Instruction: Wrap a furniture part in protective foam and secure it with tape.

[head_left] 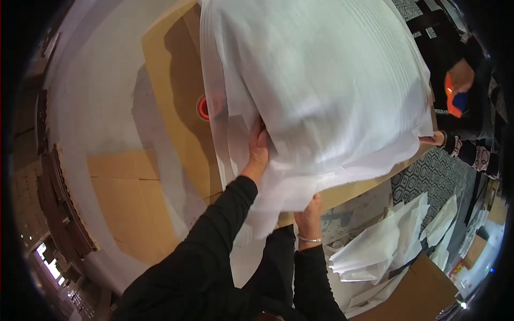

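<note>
A large stack of thin white sheeting (332, 80) lies on a brown cardboard sheet (176, 69), its layered edges drooping toward me. My left hand (258, 150) is closed at a fold on its near left side, with the fingertips partly tucked into the material. Lower and to the right, my right hand (309, 215) grips the hanging near edge; the white layer hides some of its fingers. Beside the stack's left edge is a red ring (203, 107), seemingly a tape roll, partly covered by a see-through layer.
At the right, a co-worker's hand (431, 138) touches the stack's corner; another hand (461, 75) holds an orange and blue tool (454, 96). Crumpled white sheets (375, 243) and a brown cardboard piece (412, 294) lie lower right. Flat cardboard (131, 200) lies left, near stacked cardboard (69, 198).
</note>
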